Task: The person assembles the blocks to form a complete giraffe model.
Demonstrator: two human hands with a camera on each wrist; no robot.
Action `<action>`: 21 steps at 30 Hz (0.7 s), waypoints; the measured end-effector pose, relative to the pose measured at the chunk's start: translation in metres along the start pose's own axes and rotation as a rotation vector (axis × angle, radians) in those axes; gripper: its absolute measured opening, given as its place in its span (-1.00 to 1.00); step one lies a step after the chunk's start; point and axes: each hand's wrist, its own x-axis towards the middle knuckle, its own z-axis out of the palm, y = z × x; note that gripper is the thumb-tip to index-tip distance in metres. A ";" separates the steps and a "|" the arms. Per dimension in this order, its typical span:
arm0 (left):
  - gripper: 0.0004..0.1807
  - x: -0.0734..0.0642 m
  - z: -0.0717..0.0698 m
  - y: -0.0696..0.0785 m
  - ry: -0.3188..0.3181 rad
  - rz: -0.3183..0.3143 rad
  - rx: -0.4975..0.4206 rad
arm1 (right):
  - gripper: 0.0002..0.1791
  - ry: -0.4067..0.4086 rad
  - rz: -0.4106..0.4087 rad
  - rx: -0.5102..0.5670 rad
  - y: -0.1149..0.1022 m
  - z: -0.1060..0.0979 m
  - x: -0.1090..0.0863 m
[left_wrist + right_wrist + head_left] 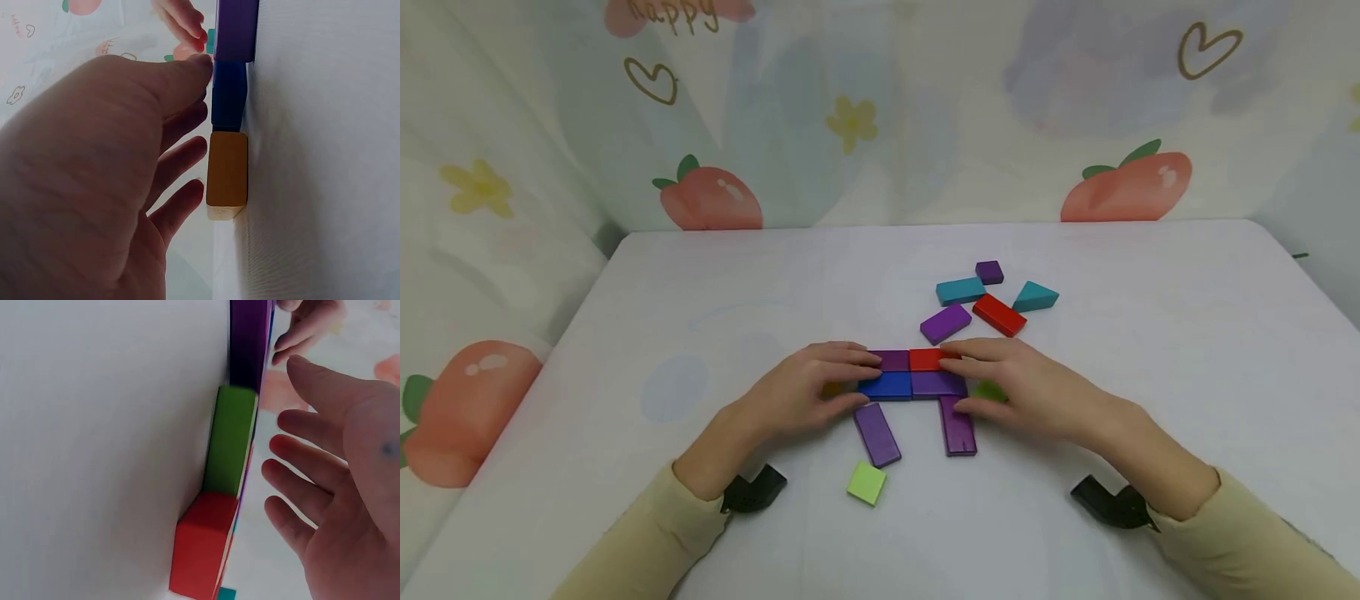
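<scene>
The left hand (816, 385) and right hand (1024, 385) grip nothing, fingers loosely stretched and apart, flanking the blue block (887, 387), red block (923, 360) and two purple blocks (938, 384) packed in rows on the counter (992, 533). Likely they flank them to square the edges; I can't tell whether fingertips touch.

6 purple blocks (877, 434), 2 teal blocks (960, 292), 1 blue block (887, 387)

A smooth, softly glossy purple block (236, 31) tops the left-wrist view; mid-frame, an orange block (227, 169), apparently painted wood, rests on finely textured, matt white cloth (325, 169) at right.
</scene>
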 end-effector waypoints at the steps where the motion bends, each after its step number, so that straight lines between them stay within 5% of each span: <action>1: -0.57 0.000 0.000 0.000 -0.004 0.004 0.000 | -0.39 -0.015 -0.003 -0.005 0.000 0.001 0.000; 7: -0.58 0.002 -0.001 0.001 -0.018 -0.008 0.007 | -0.38 -0.066 0.011 -0.034 -0.006 0.004 -0.004; 21: -0.57 0.002 0.000 -0.001 -0.020 -0.019 0.013 | -0.41 -0.039 0.000 -0.017 -0.006 0.009 -0.003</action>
